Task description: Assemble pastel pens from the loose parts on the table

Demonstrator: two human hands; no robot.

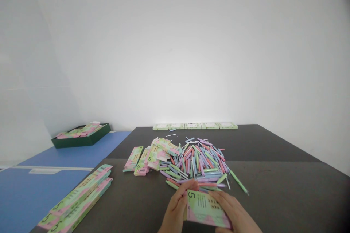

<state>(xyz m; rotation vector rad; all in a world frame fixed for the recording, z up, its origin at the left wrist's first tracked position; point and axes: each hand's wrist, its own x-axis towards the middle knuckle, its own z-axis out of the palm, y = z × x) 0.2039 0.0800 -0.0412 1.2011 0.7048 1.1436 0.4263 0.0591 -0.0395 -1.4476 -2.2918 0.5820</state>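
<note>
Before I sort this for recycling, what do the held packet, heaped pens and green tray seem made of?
Held packet: probably thin printed card, fairly smooth, with flat faces and straight edges. Heaped pens: likely plastic, smooth-looking, in even pastel colours. Green tray: matt, possibly card or plastic; its plain walls leave that open.

Green-and-pink box [205, 209] with black numeral, pens [202, 162] in purple, green, blue and coral
</note>
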